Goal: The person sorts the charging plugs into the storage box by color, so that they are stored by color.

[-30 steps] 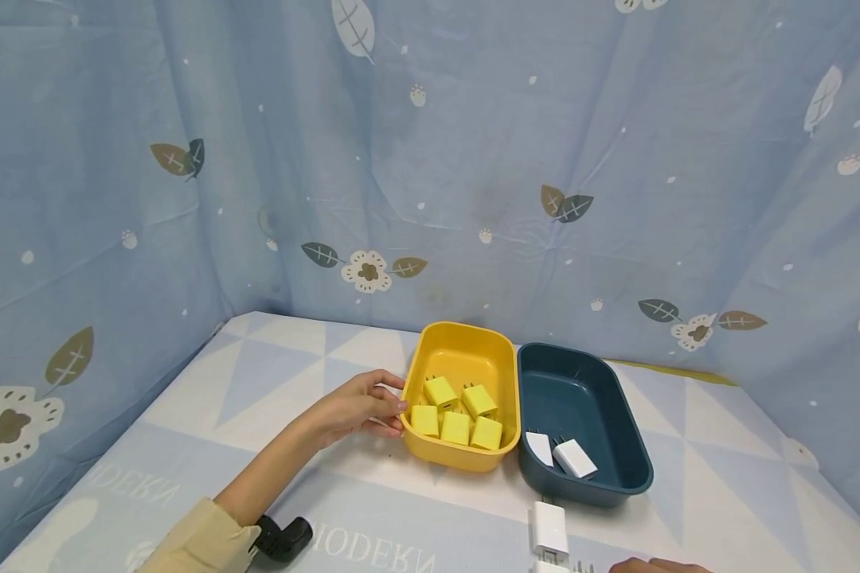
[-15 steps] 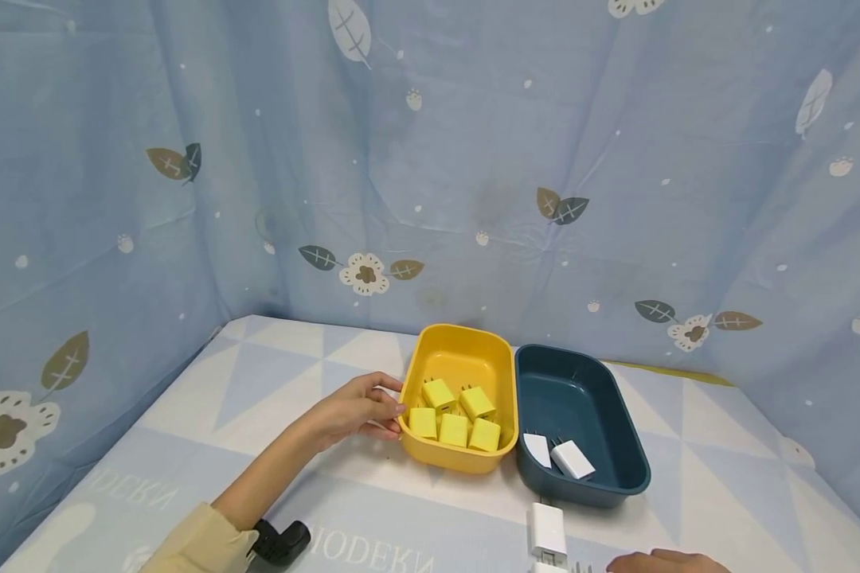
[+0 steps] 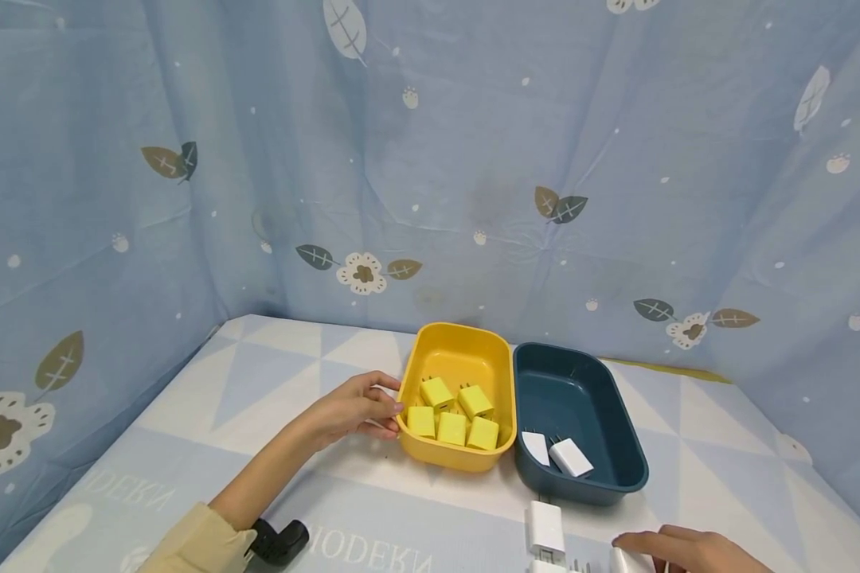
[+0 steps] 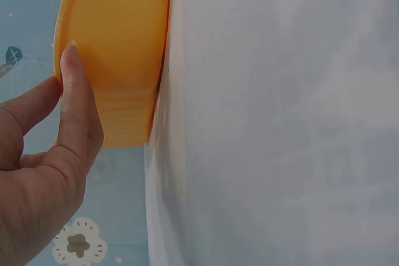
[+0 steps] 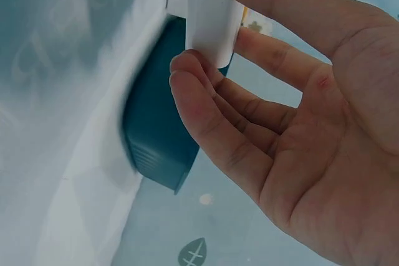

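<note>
Left grip (image 3: 354,407) pinches the yellow bin (image 3: 466,358), left of the blue bin (image 3: 569,406); right grip (image 3: 688,549) holds a white charger (image 3: 629,562) in front of the blue bin, which contains two other chargers (image 3: 572,458).

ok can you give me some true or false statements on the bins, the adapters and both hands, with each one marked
1. The left hand holds the yellow bin by its rim. True.
2. Only three yellow adapters are in the yellow bin. False: five yellow adapters show in it.
3. Two white adapters show inside the blue bin. True.
4. The right hand is reaching inside the blue bin. False: the right hand is outside it, holding a white adapter.
5. In the head view, the blue bin is to the right of the yellow bin. True.
</note>
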The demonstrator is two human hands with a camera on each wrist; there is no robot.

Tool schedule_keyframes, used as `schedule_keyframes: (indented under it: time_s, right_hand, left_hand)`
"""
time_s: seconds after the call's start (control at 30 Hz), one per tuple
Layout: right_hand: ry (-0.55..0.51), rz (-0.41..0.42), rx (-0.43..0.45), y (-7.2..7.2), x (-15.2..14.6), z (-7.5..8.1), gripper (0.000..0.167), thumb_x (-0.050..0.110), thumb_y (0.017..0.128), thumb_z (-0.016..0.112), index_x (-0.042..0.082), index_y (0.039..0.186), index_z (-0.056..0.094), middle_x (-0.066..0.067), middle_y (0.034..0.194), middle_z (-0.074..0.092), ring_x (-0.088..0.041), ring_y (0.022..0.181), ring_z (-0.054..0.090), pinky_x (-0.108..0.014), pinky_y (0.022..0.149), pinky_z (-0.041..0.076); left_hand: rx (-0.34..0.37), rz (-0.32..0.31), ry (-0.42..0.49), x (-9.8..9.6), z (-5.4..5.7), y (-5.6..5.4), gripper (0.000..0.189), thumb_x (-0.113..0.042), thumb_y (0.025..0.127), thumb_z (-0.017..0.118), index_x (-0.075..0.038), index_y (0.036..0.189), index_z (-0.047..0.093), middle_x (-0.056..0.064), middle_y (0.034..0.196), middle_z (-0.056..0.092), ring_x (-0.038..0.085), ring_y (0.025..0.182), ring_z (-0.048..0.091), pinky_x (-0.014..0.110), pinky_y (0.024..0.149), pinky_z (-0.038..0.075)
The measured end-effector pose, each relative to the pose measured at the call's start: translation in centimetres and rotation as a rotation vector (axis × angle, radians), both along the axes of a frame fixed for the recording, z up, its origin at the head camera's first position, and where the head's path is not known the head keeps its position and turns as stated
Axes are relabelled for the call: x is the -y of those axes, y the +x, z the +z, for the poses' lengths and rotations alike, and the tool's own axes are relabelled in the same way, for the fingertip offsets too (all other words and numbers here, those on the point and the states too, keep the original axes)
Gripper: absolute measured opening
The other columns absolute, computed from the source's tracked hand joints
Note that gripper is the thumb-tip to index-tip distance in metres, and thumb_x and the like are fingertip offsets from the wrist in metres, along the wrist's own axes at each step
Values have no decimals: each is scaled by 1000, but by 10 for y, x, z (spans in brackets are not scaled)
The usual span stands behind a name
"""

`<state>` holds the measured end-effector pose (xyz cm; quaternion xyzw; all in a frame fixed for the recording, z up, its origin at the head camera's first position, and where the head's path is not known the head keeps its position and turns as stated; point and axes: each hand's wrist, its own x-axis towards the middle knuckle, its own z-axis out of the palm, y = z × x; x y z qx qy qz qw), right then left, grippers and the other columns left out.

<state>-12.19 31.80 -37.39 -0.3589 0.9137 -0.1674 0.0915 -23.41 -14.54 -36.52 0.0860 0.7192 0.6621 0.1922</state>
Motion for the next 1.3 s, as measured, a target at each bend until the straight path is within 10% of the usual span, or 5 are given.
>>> schedule_keyframes:
  time_s: [0.47,0.93,1.3]
  right_hand:
    - [-43,-60,187,-21,13,45,52,32,90,74,7,134,59,20,88,51,1,72,48,-21,57,50]
    - [-240,-48,-214,-48,4,46,56,17,82,82,13,133,60,15,89,58,-1,70,56,-20,53,49]
    - [-171,-145,-140,-68,1,46,54,22,86,78,6,134,58,10,88,54,0,70,58,-23,54,51]
  left_hand:
    - [-6,-8,16,2,0,-3,48,-5,96,64,8,135,40,18,100,61,21,78,68,35,75,61]
    - [-5,-24,38,1,0,-4,48,-4,96,64,9,135,39,18,99,62,20,78,68,34,75,61]
    - [14,-9,18,1,-1,-2,48,-5,96,64,8,135,40,17,99,62,21,78,68,34,75,61]
